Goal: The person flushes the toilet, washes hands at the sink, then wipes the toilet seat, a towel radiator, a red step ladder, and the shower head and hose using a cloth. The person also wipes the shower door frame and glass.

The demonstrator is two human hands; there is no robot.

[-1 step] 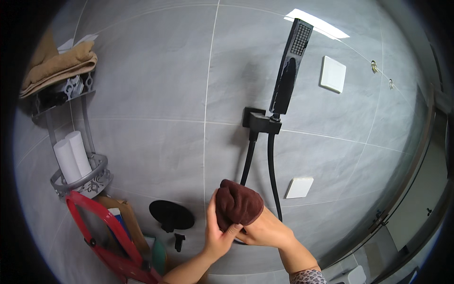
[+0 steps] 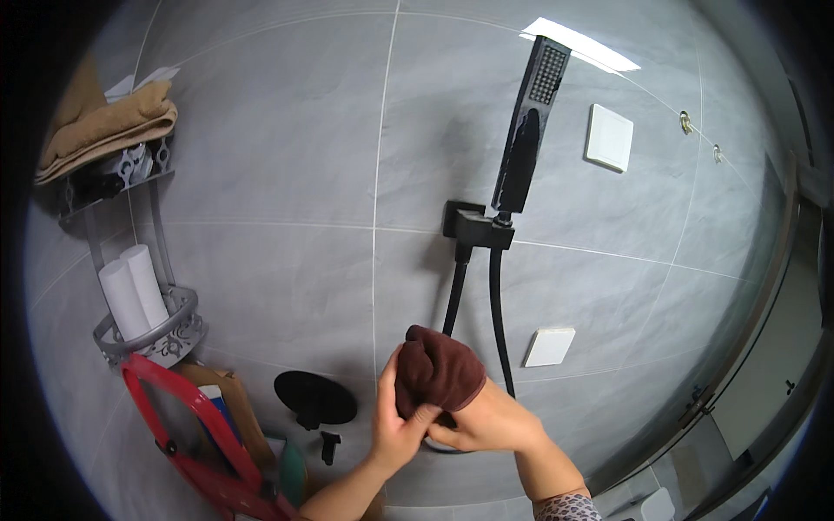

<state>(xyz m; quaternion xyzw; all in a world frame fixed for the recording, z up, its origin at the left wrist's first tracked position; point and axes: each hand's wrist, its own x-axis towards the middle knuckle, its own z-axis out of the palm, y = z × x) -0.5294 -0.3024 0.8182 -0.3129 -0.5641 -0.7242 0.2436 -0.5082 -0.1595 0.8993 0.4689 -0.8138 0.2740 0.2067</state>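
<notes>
A bunched dark brown cloth (image 2: 441, 369) is held between my two hands, low in the middle of the head view. My left hand (image 2: 398, 425) grips its left side, with the thumb pressed at the lower edge. The cloth covers most of the fingers of my right hand (image 2: 491, 421), which closes on it from the right. Whatever lies inside the cloth is hidden. Above stands a black hand shower (image 2: 528, 130), upright but tilted, in a black wall bracket (image 2: 476, 227). Its black hose (image 2: 499, 317) runs down behind my hands.
At the left, a corner rack (image 2: 178, 321) holds white rolls (image 2: 124, 295) and folded tan towels (image 2: 113, 126). Below it leans a red-framed object (image 2: 187, 417) beside cardboard (image 2: 248, 417). A black oval fitting (image 2: 317, 399) and white square plates (image 2: 610, 137) are on the grey tiled wall.
My hands and the cloth have shifted only very slightly; both hands keep their hold on it. The rest of the view is nearly the same.
</notes>
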